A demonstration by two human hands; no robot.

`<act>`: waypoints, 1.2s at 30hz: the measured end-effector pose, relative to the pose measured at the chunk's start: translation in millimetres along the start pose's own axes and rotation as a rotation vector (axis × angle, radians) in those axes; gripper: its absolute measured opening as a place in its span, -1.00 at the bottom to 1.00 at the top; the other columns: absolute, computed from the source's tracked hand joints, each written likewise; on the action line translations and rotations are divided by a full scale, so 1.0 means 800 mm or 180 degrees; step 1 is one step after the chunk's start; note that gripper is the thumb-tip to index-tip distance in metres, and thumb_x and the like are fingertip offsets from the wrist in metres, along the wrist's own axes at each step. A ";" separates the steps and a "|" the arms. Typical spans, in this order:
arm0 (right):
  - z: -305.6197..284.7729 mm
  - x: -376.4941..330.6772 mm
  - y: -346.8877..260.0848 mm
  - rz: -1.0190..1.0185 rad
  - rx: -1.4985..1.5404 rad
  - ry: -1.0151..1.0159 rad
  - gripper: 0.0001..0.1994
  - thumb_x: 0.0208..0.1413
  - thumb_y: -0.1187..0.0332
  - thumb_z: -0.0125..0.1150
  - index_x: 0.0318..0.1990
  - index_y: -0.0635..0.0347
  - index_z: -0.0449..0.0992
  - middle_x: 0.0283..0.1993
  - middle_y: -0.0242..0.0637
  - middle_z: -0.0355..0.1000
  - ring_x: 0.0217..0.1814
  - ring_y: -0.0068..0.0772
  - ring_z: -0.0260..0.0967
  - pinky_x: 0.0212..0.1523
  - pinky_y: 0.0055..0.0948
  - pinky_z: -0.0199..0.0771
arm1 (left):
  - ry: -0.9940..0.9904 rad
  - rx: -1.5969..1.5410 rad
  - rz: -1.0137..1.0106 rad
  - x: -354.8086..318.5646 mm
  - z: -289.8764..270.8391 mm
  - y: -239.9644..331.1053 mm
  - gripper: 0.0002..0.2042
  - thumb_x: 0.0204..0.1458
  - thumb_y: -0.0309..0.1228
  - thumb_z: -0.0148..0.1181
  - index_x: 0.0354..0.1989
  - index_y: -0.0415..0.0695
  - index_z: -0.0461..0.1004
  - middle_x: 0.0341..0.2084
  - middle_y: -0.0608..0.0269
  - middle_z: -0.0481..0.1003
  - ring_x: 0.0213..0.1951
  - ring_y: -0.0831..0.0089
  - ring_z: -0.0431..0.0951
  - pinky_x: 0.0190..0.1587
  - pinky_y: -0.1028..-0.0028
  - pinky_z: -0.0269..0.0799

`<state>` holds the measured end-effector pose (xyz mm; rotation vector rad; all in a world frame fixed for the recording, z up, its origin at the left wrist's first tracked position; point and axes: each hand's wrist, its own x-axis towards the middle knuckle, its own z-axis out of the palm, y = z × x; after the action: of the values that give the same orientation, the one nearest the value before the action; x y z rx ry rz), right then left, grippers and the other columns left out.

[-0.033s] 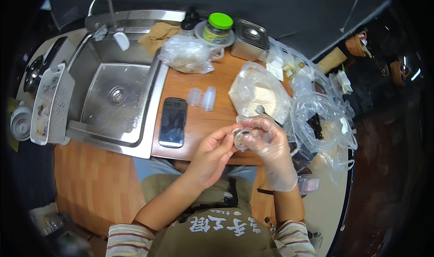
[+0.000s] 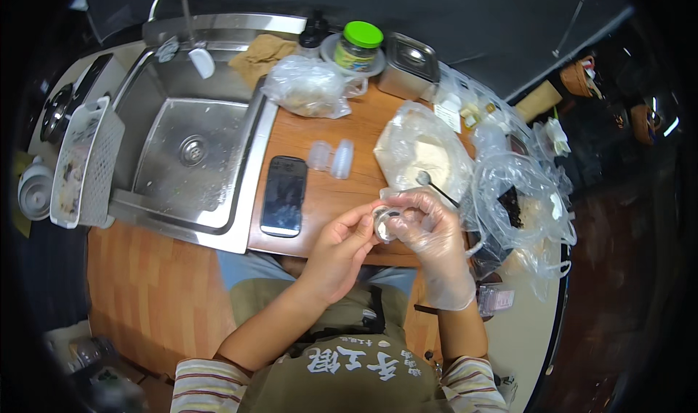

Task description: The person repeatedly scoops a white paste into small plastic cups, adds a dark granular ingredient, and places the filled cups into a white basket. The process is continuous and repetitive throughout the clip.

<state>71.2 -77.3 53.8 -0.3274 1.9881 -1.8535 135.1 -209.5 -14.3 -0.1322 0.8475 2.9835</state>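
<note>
My left hand (image 2: 340,247) is bare and pinches a small clear plastic cup (image 2: 382,228) by its side, just over the table's front edge. Something whitish with dark spots shows in the cup; what it is I cannot make out. A clear plastic glove covers my right hand (image 2: 430,227), whose bent fingers and thumb press at the cup's right side and partly hide it. Just beyond that hand, an open plastic bag of pale powder (image 2: 436,158) holds a dark-handled spoon (image 2: 437,189).
A phone (image 2: 283,196) and small clear cups (image 2: 342,158) lie left of the bag. The steel sink (image 2: 196,151) borders the table. Behind stand a tied plastic bag (image 2: 307,86), green-lidded jar (image 2: 358,47) and steel container (image 2: 408,65). Another bag with dark contents (image 2: 509,208) sits right.
The whole view has shifted slightly, and the table things appear a little to the right. More of the whitish content in the cup shows. Both hands keep their hold.
</note>
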 end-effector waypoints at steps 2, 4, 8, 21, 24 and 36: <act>0.021 0.001 0.013 0.0346 0.0074 0.0012 -0.68 0.18 0.47 0.29 0.08 0.33 0.50 -0.16 -0.33 0.49 -0.15 -0.64 0.42 -0.06 -0.57 0.47 | 0.0308 -0.0065 0.0136 -0.009 -0.016 0.005 -0.56 0.34 -0.39 0.01 0.31 -0.36 0.23 0.15 0.09 0.40 0.17 0.41 0.43 0.26 0.35 0.32; 0.038 0.001 0.025 0.0407 0.0021 -0.0063 -0.66 0.18 0.46 0.29 0.09 0.35 0.48 -0.17 -0.31 0.53 -0.12 -0.61 0.45 -0.07 -0.58 0.46 | 0.0491 0.0749 0.0434 -0.021 -0.033 0.008 -0.57 0.31 -0.47 0.03 0.32 -0.36 0.23 0.11 0.13 0.40 0.14 0.46 0.44 0.21 0.41 0.38; 0.079 0.011 0.053 0.0544 0.0284 -0.0173 -0.52 0.10 0.41 0.39 0.14 0.44 0.44 -0.10 -0.24 0.55 -0.21 -0.61 0.42 -0.24 -0.59 0.41 | 0.0972 0.1997 0.1218 -0.041 -0.063 0.019 -0.63 0.28 -0.53 0.06 0.25 -0.34 0.35 -0.02 0.23 0.37 -0.03 0.53 0.48 0.05 0.57 0.45; 0.189 0.017 0.102 0.0418 0.0481 -0.0489 -0.73 0.26 0.48 0.20 0.07 0.35 0.42 -0.26 -0.38 0.46 -0.30 -0.66 0.31 -0.24 -0.64 0.43 | 0.1849 0.3108 0.2034 -0.080 -0.119 0.066 -0.74 0.25 -0.54 0.09 0.08 -0.24 0.53 -0.19 0.12 0.50 -0.25 0.37 0.53 -0.19 0.47 0.46; 0.206 0.018 0.094 0.0653 0.0641 -0.0576 -0.62 0.25 0.41 0.24 0.16 0.34 0.36 -0.13 -0.33 0.45 -0.27 -0.62 0.34 -0.17 -0.60 0.46 | 0.1943 0.2789 0.1724 -0.088 -0.120 0.079 -0.73 0.24 -0.56 0.09 0.09 -0.25 0.52 -0.19 0.11 0.50 -0.28 0.38 0.53 -0.17 0.47 0.47; 0.144 0.023 0.106 0.0323 0.0179 -0.0280 -0.61 0.29 0.38 0.14 0.22 0.32 0.35 0.20 -0.23 0.38 0.00 -0.54 0.42 0.05 -0.51 0.42 | 0.5023 0.6361 0.2741 -0.198 -0.341 0.481 -0.63 0.19 -0.25 0.21 0.04 -0.28 0.54 0.03 -0.14 0.53 0.06 0.03 0.54 0.12 0.26 0.40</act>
<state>114.0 -180.8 -37.4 -0.2811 1.8559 -1.7969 289.8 -682.3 -29.9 1.1538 -1.9577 0.0006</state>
